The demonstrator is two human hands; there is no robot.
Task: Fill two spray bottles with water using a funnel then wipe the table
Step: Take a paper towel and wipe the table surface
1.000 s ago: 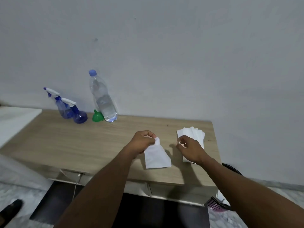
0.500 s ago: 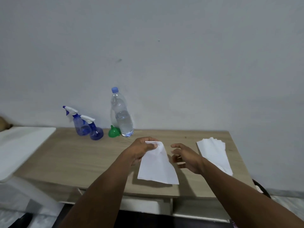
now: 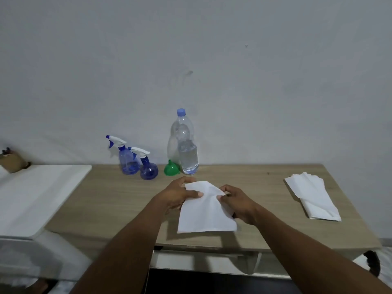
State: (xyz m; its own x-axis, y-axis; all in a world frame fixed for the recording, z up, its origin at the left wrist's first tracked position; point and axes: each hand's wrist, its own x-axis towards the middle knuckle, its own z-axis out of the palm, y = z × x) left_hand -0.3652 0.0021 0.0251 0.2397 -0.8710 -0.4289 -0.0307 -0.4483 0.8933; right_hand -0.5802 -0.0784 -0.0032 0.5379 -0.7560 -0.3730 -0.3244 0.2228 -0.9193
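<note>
Both hands hold one white paper napkin (image 3: 204, 213) above the middle of the wooden table (image 3: 261, 187). My left hand (image 3: 179, 195) pinches its upper left corner and my right hand (image 3: 237, 203) grips its right edge. Two blue spray bottles (image 3: 127, 160) (image 3: 148, 168) with white triggers stand side by side at the back of the table. To their right sits a green funnel (image 3: 171, 169), upside down, touching a clear water bottle (image 3: 186, 151) with a blue cap, partly filled.
A stack of white napkins (image 3: 311, 195) lies on the table's right side. A white surface (image 3: 36, 192) adjoins the table on the left, with a brown object (image 3: 11, 162) at its back. The grey wall stands directly behind the table.
My right hand has left the napkin stack and taken hold of the napkin's right edge. My left hand kept its grip. The view swung right, so everything sits further right in frame.
</note>
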